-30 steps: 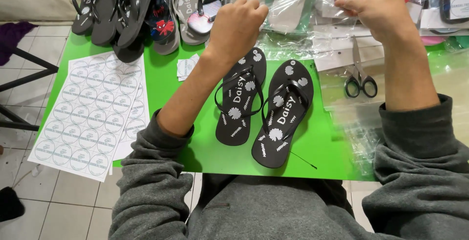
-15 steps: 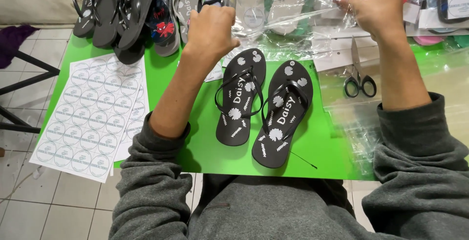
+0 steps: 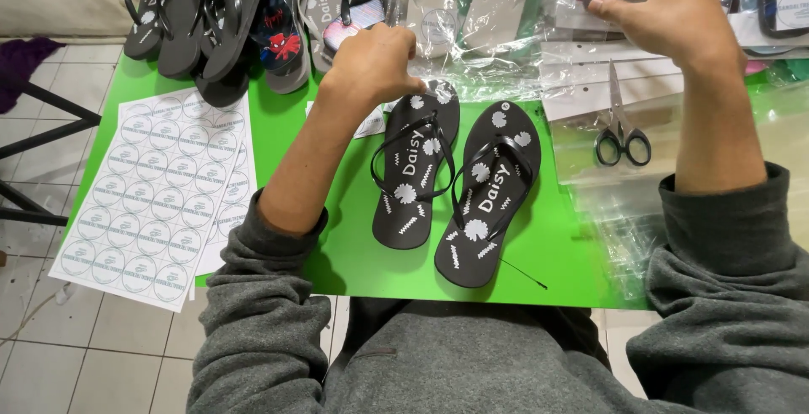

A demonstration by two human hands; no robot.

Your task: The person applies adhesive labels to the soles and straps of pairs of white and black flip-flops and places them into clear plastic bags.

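Head view: bright green table (image 3: 286,136) over white tiled floor (image 3: 50,355), sticker sheets (image 3: 156,199) left, black flip-flop pair (image 3: 455,182) centre, scissors (image 3: 622,131) right; left hand (image 3: 371,64) curled, fingertips pinching clear plastic wrap (image 3: 489,39), right hand (image 3: 670,9) fingers bent, gripping the wrap's far edge.

It was a small sandal-packing workshop: around the bright green table (image 3: 278,127) lay stacked rubber flip-flops (image 3: 194,18), round-sticker sheets (image 3: 160,203), clear plastic bags (image 3: 506,51) and black-handled scissors (image 3: 622,136).

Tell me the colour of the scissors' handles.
Black, on the scissors in the head view.
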